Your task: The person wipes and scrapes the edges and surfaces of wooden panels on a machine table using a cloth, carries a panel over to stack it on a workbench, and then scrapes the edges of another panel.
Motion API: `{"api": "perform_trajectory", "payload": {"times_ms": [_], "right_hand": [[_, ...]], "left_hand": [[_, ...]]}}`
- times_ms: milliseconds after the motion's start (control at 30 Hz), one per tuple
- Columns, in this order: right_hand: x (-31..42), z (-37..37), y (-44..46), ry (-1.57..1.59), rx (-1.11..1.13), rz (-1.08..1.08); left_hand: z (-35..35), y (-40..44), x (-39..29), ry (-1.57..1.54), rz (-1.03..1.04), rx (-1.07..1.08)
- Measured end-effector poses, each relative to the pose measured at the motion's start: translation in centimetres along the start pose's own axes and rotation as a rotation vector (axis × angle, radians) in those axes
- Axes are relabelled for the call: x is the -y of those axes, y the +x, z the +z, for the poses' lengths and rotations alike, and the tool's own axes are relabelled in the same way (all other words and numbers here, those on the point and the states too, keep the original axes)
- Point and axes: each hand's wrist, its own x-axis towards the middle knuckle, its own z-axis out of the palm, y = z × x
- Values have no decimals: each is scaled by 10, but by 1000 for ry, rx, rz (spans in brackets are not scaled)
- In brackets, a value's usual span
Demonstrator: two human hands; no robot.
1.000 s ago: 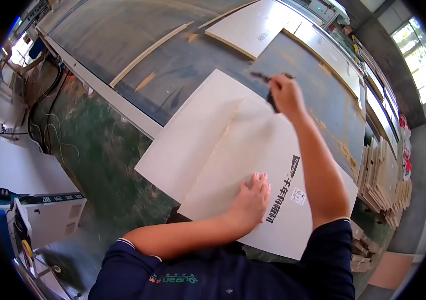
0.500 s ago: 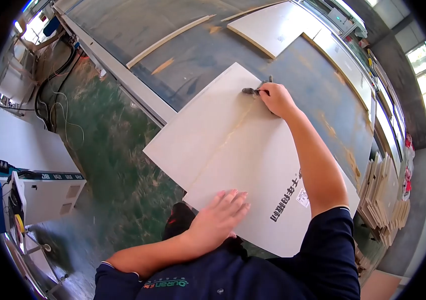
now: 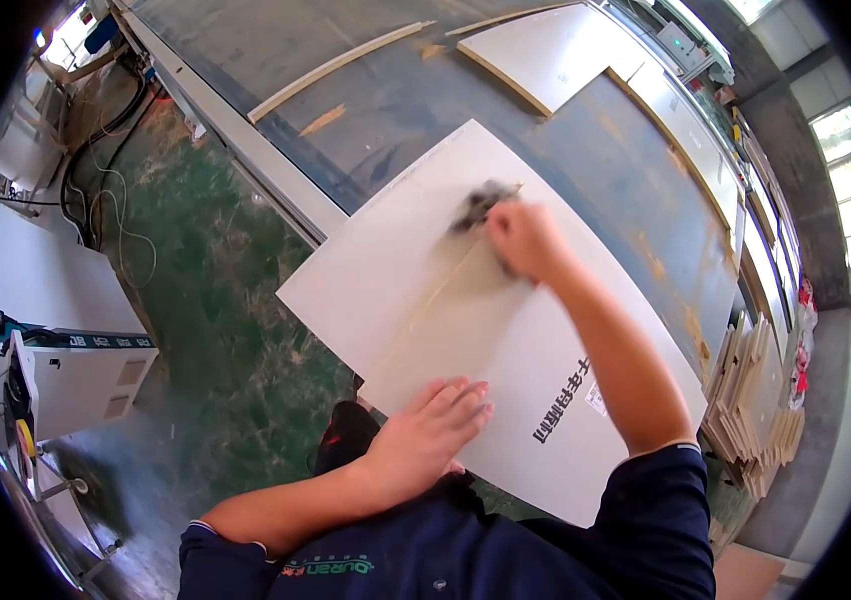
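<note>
Right hand [image 3: 526,240]: I see it closed around the blurred tool [image 3: 484,206], shifted nearer along the seam [image 3: 438,293]; stroke apparently under way.
Left hand [image 3: 426,428]: flat on board [image 3: 506,350].
Board: overhanging table [image 3: 386,125].

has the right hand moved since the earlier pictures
Yes, the right hand has moved inward from the far edge of the lettered white board.

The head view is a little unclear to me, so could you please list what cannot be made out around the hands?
In the head view:
Dark tool in the right hand: motion blur hides its exact shape.
White sticker: the right forearm covers part; its print is too small.
Left hand: its back hides the palm and the patch of white board beneath.
</note>
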Motion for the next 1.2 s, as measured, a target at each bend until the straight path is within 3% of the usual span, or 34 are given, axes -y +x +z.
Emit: {"api": "perform_trajectory", "payload": {"times_ms": [33, 100, 167, 233, 300, 367, 467, 567, 633, 700, 733, 800, 900, 1000, 1067, 1100, 1167, 1200], "right_hand": [[-24, -10, 15, 4, -86, -24], [-7, -37, 23, 137, -64, 346], [-4, -26, 18, 120, -71, 278], [-14, 9, 1, -28, -39, -39], [40, 32, -46, 24, 113, -61], [73, 64, -86, 33, 136, -239], [80, 67, -89, 132, 145, -297], [59, 50, -67, -121, 150, -227], [41, 38, -50, 62, -18, -40], [37, 43, -52, 73, -115, -188], [49, 53, -61, 22, -24, -178], [98, 71, -101, -67, 228, -207], [144, 95, -126, -105, 571, -401], [162, 102, -134, 308, 517, -431], [163, 86, -131, 433, 375, -341], [159, 77, -126, 494, 309, -295], [132, 63, -113, 638, 111, -143], [122, 52, -107, 675, -13, -78]], "left_hand": [[0, 1, 0, 0, 1, -1], [0, 2, 0, -1, 4, -1], [-2, 3, 1, -8, -2, -3], [-2, 4, 3, -14, 1, -29], [2, 0, 2, -47, -19, -45], [9, 0, 3, -99, -42, -46], [5, 0, 3, -92, -26, -28], [7, 1, 2, -15, -7, -54], [13, -4, -1, -2, 0, -80], [18, -5, 1, 0, 21, -139], [18, -6, 0, 21, -1, -81], [32, -7, 1, -234, -139, -16], [67, -12, -7, -235, -162, -215], [70, -15, -19, 140, -175, -215], [69, -20, -28, 303, -206, -208], [63, -23, -32, 132, -195, -323], [44, -23, -29, -65, -164, -140], [45, -25, -24, 135, -40, -327]]}}
